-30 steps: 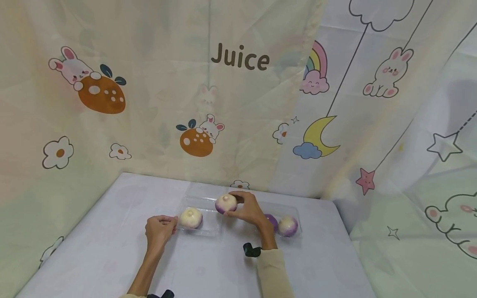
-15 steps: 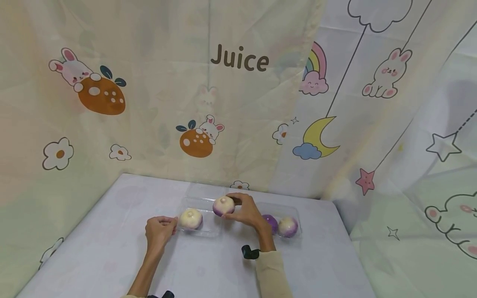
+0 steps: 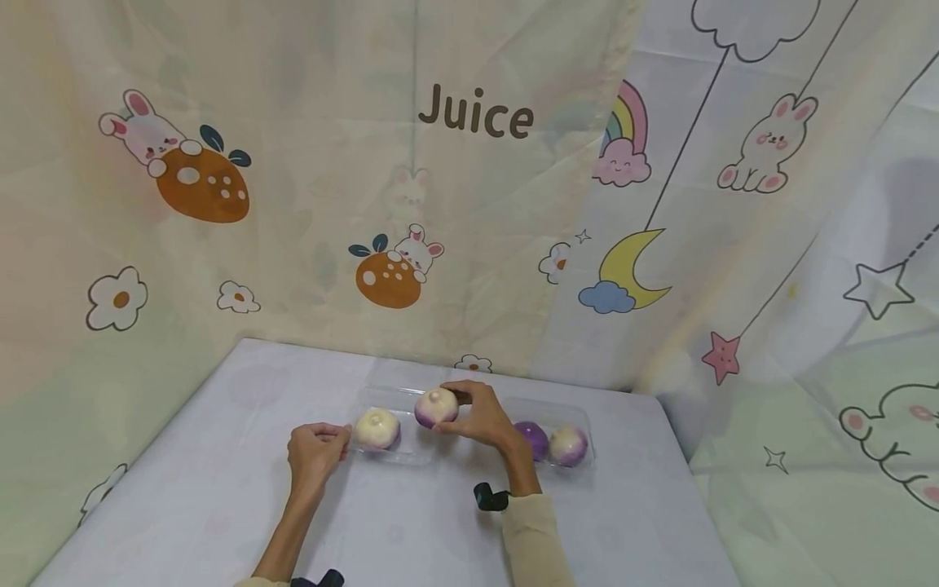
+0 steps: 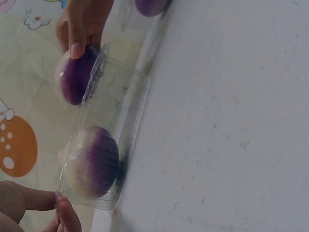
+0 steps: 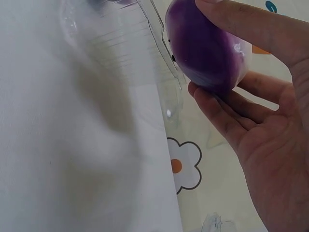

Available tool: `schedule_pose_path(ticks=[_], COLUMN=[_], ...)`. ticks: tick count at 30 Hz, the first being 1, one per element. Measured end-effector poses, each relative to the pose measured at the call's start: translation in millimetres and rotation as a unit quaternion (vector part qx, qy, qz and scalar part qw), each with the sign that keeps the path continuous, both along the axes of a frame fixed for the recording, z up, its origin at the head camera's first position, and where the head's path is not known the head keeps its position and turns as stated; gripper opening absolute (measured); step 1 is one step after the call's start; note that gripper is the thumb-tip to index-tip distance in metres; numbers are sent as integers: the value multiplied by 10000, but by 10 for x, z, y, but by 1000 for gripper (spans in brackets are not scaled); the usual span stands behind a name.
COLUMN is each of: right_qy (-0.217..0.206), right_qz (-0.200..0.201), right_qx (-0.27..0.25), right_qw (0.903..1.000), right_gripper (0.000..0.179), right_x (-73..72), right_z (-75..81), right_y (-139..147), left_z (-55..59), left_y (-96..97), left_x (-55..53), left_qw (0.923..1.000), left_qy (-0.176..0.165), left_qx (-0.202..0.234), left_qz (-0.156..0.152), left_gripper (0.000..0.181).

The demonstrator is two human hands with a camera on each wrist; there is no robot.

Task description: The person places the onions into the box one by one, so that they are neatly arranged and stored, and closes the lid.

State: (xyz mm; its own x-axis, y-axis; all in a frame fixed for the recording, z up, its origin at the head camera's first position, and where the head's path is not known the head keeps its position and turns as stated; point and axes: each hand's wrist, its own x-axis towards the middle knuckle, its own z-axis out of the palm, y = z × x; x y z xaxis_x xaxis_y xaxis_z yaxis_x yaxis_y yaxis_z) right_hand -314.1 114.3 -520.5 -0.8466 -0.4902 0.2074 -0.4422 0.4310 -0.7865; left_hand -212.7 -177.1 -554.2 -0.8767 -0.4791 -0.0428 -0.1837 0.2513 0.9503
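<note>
My right hand (image 3: 480,416) holds a purple-and-white turnip (image 3: 436,408) between thumb and fingers, its white end with a small nub facing up. In the left wrist view this held turnip (image 4: 77,77) is at the rim of a clear plastic box (image 4: 133,104); the right wrist view shows its purple side (image 5: 200,48). Another turnip (image 3: 377,429) sits inside the box's left end. My left hand (image 3: 314,452) pinches the box's left rim between thumb and finger, seen closely in the left wrist view (image 4: 34,205).
Right of that box, a second clear box (image 3: 589,420) stands partly behind my right wrist. A purple turnip (image 3: 531,441) and a whiter turnip (image 3: 568,446) lie in it. A printed curtain (image 3: 293,163) hangs behind the white-covered table (image 3: 396,530).
My right hand has moved slightly left with the turnip, bringing it further over the left box. More of the purple turnip on the right shows. My left hand stays on the rim.
</note>
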Motion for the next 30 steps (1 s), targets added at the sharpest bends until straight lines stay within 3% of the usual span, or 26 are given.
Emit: schedule_pose_path(ticks=[30], right_qy=[137], right_qz=[437], right_qx=[391], right_qw=[9982], right_gripper=[72], right_x=[52], right_z=[65], right_y=[-124], left_z=[6], left_y=[-2], left_x=[9], left_qw=[10000], left_qy=[-62], left_qx=[-48], left_qz=[42], left_gripper=[25])
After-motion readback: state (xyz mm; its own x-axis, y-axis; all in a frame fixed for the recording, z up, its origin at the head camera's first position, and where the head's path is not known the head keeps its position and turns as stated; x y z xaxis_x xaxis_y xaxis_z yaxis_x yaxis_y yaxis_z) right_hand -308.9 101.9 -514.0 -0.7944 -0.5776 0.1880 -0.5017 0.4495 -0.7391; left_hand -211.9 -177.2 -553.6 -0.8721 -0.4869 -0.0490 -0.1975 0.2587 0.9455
